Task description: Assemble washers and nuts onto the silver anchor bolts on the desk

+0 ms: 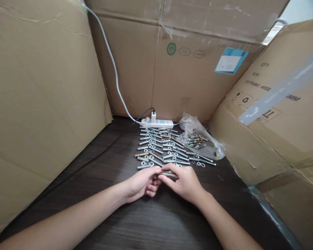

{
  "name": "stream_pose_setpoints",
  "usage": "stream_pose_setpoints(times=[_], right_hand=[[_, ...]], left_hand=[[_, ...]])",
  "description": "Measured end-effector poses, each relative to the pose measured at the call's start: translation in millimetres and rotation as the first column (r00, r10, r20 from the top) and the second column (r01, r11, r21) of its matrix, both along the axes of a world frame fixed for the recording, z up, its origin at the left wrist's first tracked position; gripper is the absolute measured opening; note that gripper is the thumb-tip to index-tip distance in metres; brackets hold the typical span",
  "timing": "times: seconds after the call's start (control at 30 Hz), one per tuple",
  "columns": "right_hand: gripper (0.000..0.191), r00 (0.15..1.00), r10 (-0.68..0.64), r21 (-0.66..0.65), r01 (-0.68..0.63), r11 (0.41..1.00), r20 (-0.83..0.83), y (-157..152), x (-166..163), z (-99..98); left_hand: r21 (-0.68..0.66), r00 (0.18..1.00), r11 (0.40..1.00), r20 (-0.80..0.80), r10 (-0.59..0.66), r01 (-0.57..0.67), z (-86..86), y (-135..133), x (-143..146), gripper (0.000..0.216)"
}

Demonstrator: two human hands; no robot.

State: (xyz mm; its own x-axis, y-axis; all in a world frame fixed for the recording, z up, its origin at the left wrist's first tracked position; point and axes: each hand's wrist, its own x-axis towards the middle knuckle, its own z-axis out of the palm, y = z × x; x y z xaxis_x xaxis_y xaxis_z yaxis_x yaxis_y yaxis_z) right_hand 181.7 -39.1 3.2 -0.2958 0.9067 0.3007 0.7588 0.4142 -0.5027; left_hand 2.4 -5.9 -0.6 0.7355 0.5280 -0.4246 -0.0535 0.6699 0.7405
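Note:
My left hand and my right hand meet at the near edge of the laid-out hardware. Between their fingertips lies a yellowish expansion bolt. Both hands are closed on it, the left around one end and the right pinching along its length. My fingers hide much of the bolt. Just beyond are rows of silvery metal sleeves, long threaded bolts and flat washers. One brass-coloured sleeve lies among them at the left.
A clear plastic bag with more bolts lies at the back right. Behind the rows is a white power strip with a plugged-in adapter. A black cable crosses the dark table. Cardboard walls surround it.

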Motion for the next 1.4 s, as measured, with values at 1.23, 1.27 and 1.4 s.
stream_pose_setpoints(times=[1.23,1.27,1.4], right_hand=[[0.019,0.970,0.074,-0.130,-0.044,0.990,0.232,-8,-8,14.6],[0.018,0.970,0.077,-0.128,-0.048,0.991,0.230,-8,-8,14.7],[0.012,0.971,0.077,-0.093,-0.058,0.994,0.225,-8,-6,16.5]], left_hand=[[0.007,0.998,0.998,0.005,-0.056,0.056,-0.7,0,0,0.027],[0.013,0.999,0.999,0.004,-0.050,0.050,-1.1,-1,0,0.028],[0.120,0.997,0.992,-0.069,-0.025,0.033,-4.0,-3,3,0.037]])
